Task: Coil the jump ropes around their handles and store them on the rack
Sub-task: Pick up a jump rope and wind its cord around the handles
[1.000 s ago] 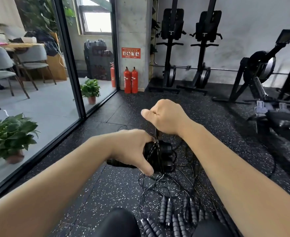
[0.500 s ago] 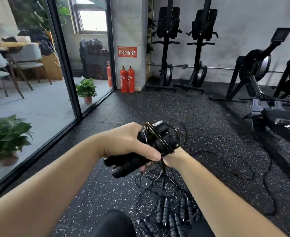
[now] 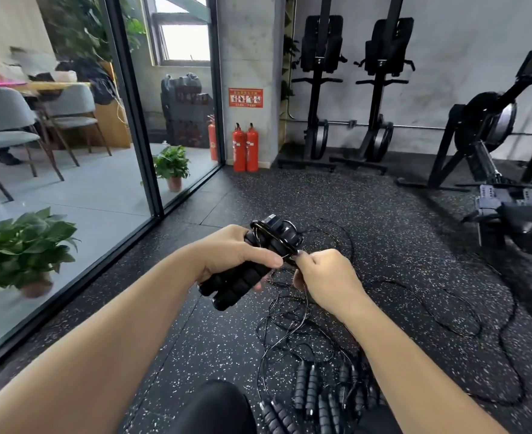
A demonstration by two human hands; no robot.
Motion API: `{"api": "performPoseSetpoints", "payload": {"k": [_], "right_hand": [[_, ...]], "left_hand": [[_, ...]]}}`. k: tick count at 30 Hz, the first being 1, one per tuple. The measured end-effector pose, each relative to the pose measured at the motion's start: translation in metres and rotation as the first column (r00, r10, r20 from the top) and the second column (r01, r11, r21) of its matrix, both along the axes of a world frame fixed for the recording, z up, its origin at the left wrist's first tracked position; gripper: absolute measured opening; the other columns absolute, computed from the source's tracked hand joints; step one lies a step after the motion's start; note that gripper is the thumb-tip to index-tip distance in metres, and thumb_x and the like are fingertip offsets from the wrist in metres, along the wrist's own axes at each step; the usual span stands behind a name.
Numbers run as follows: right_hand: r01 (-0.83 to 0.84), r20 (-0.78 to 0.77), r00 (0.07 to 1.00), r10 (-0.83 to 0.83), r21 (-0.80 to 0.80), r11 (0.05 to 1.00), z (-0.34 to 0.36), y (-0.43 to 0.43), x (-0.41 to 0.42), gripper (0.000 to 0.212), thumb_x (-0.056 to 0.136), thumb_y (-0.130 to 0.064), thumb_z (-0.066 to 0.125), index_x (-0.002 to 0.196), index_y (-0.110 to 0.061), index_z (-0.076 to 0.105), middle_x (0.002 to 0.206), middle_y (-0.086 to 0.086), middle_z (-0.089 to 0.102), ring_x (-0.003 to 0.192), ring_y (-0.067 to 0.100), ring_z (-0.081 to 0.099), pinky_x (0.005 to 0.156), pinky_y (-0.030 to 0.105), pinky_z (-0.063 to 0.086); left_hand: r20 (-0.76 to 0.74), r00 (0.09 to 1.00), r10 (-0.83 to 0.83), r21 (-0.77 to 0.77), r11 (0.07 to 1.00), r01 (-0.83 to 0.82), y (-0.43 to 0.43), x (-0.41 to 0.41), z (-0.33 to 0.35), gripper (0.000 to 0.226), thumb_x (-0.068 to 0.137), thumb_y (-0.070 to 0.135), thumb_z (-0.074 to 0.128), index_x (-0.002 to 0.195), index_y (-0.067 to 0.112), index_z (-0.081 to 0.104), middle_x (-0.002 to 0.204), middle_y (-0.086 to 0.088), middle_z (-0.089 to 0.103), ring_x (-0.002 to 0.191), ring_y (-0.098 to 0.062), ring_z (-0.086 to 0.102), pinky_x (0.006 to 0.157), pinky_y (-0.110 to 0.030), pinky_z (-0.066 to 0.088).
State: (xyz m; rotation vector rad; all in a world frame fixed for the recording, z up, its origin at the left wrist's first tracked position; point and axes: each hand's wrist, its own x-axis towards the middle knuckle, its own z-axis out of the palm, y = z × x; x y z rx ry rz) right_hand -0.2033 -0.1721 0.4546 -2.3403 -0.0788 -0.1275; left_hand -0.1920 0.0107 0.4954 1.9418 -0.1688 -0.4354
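The left hand grips the bundled handles (long axis tilted up-right), while the right hand, just beside, pinches the rope at their wrapped upper end.

black handles, black white-speckled floor, red extinguishers.

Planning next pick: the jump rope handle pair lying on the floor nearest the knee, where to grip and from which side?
Likely mid-shaft on the ribbed foam of the handle pair, coming from above. The two handles lie flat and side by side, so fingers can close across both. Avoid their top ends, where the thin cord exits into a tangle. Both hands are busy now.
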Motion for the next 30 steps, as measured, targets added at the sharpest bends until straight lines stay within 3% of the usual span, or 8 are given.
{"api": "performPoseSetpoints", "payload": {"k": [5,8,12,15,18,21,27,30], "right_hand": [[0.080,0.122,0.991,-0.048,-0.269,0.960,0.013,-0.006,-0.011,0.048,0.096,-0.039,0.042,0.072,-0.008,0.069,0.065,0.005,0.066,0.066,0.023,0.063,0.067,0.031,0.052],[0.101,0.234,0.972,-0.025,-0.322,0.941,0.025,-0.004,-0.016,0.048,0.097,-0.038,0.044,0.064,-0.007,0.062,0.061,0.003,0.061,0.060,0.021,0.058,0.059,0.029,0.046],[0.107,0.371,0.928,0.048,-0.387,0.916,0.036,0.008,-0.021,0.054,0.097,-0.038,0.045,0.051,-0.012,0.037,0.049,-0.004,0.041,0.046,0.015,0.040,0.047,0.026,0.028],[0.080,0.417,0.901,0.117,-0.426,0.901,0.041,0.016,-0.019,0.053,0.096,-0.038,0.045,0.050,-0.014,0.034,0.049,-0.004,0.039,0.047,0.017,0.039,0.047,0.028,0.026],[0.027,0.443,0.869,0.219,-0.486,0.874,0.048,0.023,-0.017,0.052,0.095,-0.037,0.045,0.049,-0.015,0.031,0.050,-0.004,0.037,0.056,0.023,0.045,0.048,0.029,0.025],[-0.011,0.471,0.834,0.287,-0.506,0.863,0.056,0.025,-0.013,0.054,0.094,-0.038,0.047,0.047,-0.017,0.029,0.049,-0.006,0.033,0.058,0.022,0.043,0.053,0.030,0.027],[-0.115,0.445,0.796,0.410,-0.554,0.825,0.068,0.016,0.008,0.059,0.095,-0.045,0.048,0.045,-0.016,0.035,0.046,-0.004,0.039,0.055,0.018,0.042,0.060,0.030,0.041],[-0.199,0.386,0.817,0.429,-0.508,0.838,0.067,0.014,0.019,0.062,0.093,-0.051,0.051,0.045,-0.012,0.040,0.044,-0.001,0.041,0.049,0.013,0.041,0.059,0.030,0.039]], "left_hand": [[0.082,0.987,0.136,0.132,0.980,-0.146,0.015,0.009,-0.006,0.032,0.079,0.019,0.081,0.097,0.000,0.064,0.078,-0.018,0.073,0.067,-0.027,0.072,0.069,-0.041,0.061],[0.144,0.972,0.186,0.200,0.957,-0.212,0.020,0.012,-0.012,0.037,0.075,0.023,0.082,0.098,0.000,0.065,0.078,-0.019,0.074,0.067,-0.028,0.073,0.073,-0.047,0.062],[0.210,0.957,0.199,0.259,0.933,-0.251,0.016,0.014,-0.016,0.032,0.071,0.024,0.083,0.089,0.003,0.067,0.074,-0.010,0.073,0.060,-0.021,0.069,0.063,-0.033,0.059],[0.251,0.951,0.179,0.340,0.904,-0.260,0.010,0.016,-0.016,0.033,0.068,0.029,0.084,0.087,0.007,0.068,0.076,-0.009,0.074,0.063,-0.022,0.071,0.064,-0.036,0.061],[0.260,0.960,0.107,0.459,0.861,-0.220,0.004,0.017,-0.016,0.038,0.063,0.038,0.085,0.082,0.010,0.068,0.071,-0.007,0.073,0.064,-0.024,0.073,0.066,-0.042,0.062],[0.279,0.960,0.014,0.594,0.783,-0.184,-0.004,0.013,-0.012,0.036,0.065,0.049,0.082,0.079,0.018,0.069,0.071,0.000,0.072,0.066,-0.021,0.071,0.063,-0.034,0.059],[0.304,0.893,-0.331,0.843,0.531,-0.090,-0.027,-0.016,0.005,0.049,0.070,0.056,0.074,0.106,0.027,0.058,0.086,0.008,0.061,0.076,-0.016,0.059,0.067,-0.026,0.046],[0.300,0.834,-0.463,0.882,0.469,-0.058,-0.030,-0.022,0.013,0.044,0.071,0.057,0.073,0.093,0.025,0.051,0.075,0.009,0.054,0.069,-0.017,0.053,0.064,-0.026,0.040]]}}
